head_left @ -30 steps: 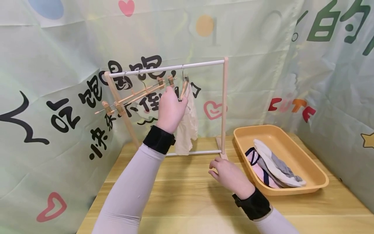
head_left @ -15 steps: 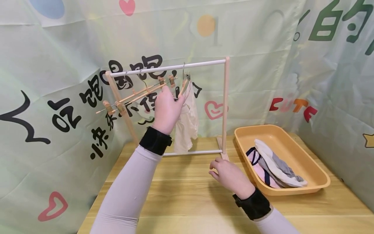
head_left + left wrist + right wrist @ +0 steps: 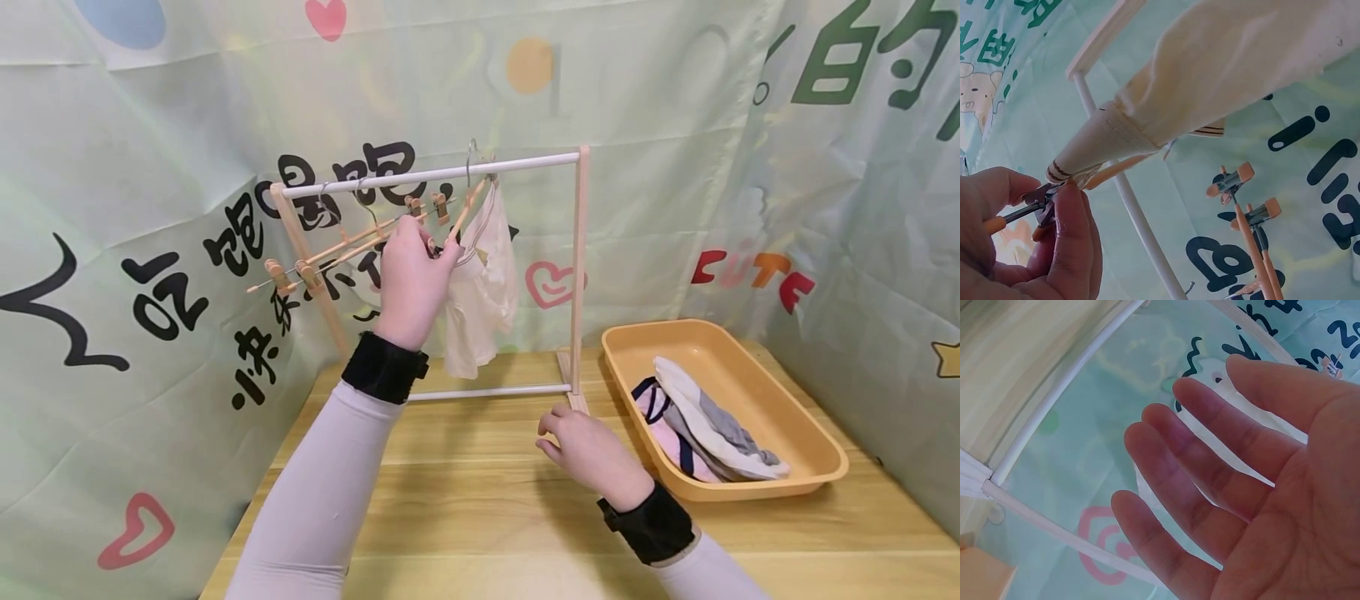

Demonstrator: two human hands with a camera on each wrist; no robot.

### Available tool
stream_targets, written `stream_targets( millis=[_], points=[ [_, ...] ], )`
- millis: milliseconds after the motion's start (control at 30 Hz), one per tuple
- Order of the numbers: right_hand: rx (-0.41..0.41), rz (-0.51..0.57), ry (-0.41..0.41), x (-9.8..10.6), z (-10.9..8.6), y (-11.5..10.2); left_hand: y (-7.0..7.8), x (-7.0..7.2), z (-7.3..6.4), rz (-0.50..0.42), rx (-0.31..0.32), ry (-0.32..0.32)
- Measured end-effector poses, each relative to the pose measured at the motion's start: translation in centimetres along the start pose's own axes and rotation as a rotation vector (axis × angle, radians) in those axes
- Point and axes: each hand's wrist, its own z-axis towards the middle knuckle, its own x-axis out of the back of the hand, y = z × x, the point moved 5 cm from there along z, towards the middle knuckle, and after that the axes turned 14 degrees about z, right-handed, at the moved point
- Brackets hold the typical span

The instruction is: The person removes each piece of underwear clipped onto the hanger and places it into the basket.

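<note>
At the near end of a clip hanger (image 3: 468, 207), my left hand (image 3: 412, 283) pinches the metal clip. Cream pants (image 3: 480, 312) hang from this hanger, slanted, with thin brown stripes on the edge beside my fingertips in the left wrist view. The hanger's hook reaches over the white rail (image 3: 525, 163) of a small wooden-ended rack, its top standing above the rail. My right hand (image 3: 596, 454) is held low by the rack's right foot, fingers loosely bent and holding nothing, as the right wrist view (image 3: 1210, 481) of the hand also shows.
Two bare clip hangers (image 3: 305, 273) hang at the left of the rail. To the right, a yellow basin (image 3: 757, 396) holds a grey-and-white garment (image 3: 720, 425) and a pink one with navy trim (image 3: 663, 429). Printed cloth (image 3: 637, 208) encloses the wooden table (image 3: 465, 508).
My left hand has drawn the hanger's near end leftward and toward me. The hanger now tilts more, its hook and far end are higher, and the pants have swung up. My right hand stays put.
</note>
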Motion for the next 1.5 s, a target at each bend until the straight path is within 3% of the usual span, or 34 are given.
stream_targets(
  millis=[333,1500],
  points=[
    [0.014,0.005,-0.007,-0.2,0.0,-0.1,-0.7,0.2,-0.5,-0.033,-0.051,0.04],
    [0.004,0.032,-0.034,-0.8,0.0,0.0,-3.9,1.4,-3.7,-0.209,-0.022,0.08]
  ],
)
